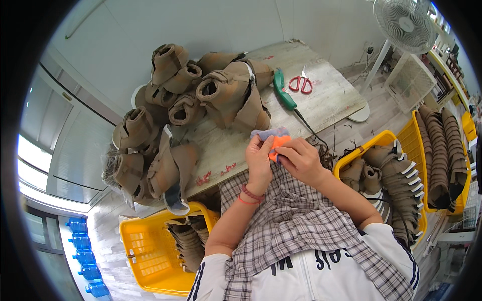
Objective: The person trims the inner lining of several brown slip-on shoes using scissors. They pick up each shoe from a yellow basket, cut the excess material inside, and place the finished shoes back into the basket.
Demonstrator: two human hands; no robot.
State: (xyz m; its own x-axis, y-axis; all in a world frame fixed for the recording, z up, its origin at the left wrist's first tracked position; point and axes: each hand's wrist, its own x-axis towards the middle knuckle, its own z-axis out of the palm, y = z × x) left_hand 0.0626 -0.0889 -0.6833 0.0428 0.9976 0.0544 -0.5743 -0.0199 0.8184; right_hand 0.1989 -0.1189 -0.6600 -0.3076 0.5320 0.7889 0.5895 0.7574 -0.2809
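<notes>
I see both hands meeting at the near edge of the surface (pixel 321 108), over a plaid cloth (pixel 296 220) spread across the lap. The left hand (pixel 259 161) has its fingers (pixel 257 144) closed in a pinch on the left edge of a small fabric piece (pixel 277 141), orange with a grey-blue part on top. The right hand (pixel 303 159) has its fingers (pixel 286 149) curled shut on the same fabric piece from the right and from below. The piece sits between the two sets of fingers, held just above the surface edge. A red string bracelet (pixel 249 195) circles the left wrist.

Just beyond the fingers, on the surface, lies a green-handled tool (pixel 284 93) with a thin dark shaft pointing back toward the right hand. Beside it, farther out, lie red-handled scissors (pixel 300 84). Beyond and to the left of the fingers, a heap of brown boot uppers (pixel 201 95) covers much of the surface, spilling over its left end.

Below and left of the left hand stands a yellow basket (pixel 143 251) holding more brown pieces. Right of the right hand stands a second yellow basket (pixel 374 140), packed with brown pieces with white edges. Farther right, a third yellow basket (pixel 409 133) holds another row. Well beyond, at the upper right, stands a white fan (pixel 404 22). Far to the lower left, blue water bottles (pixel 83 246) stand on the floor.
</notes>
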